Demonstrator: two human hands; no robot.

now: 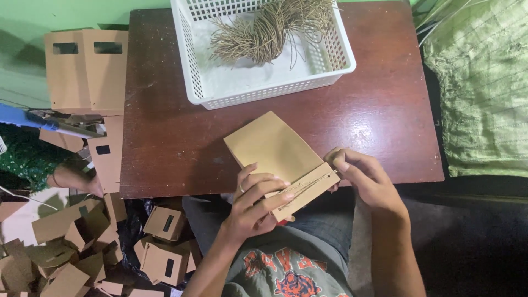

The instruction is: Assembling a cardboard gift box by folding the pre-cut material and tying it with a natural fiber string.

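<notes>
A flat brown paper bag [272,146] lies at the near edge of a dark wooden table [374,110], its top end toward me. My left hand [256,206] grips that near end from below, fingers pressed on the folded rim. My right hand [360,176] pinches a thin twine cord [308,184] at the bag's right corner; the cord runs along the rim. A white plastic basket [220,88] at the table's far side holds a bundle of twine cords [269,30].
Folded brown paper bags with cut-out handles [85,69] stand left of the table. Several more lie heaped on the floor at lower left [165,258]. Another person's arm [71,179] reaches in at the left. Green fabric [484,88] lies at the right.
</notes>
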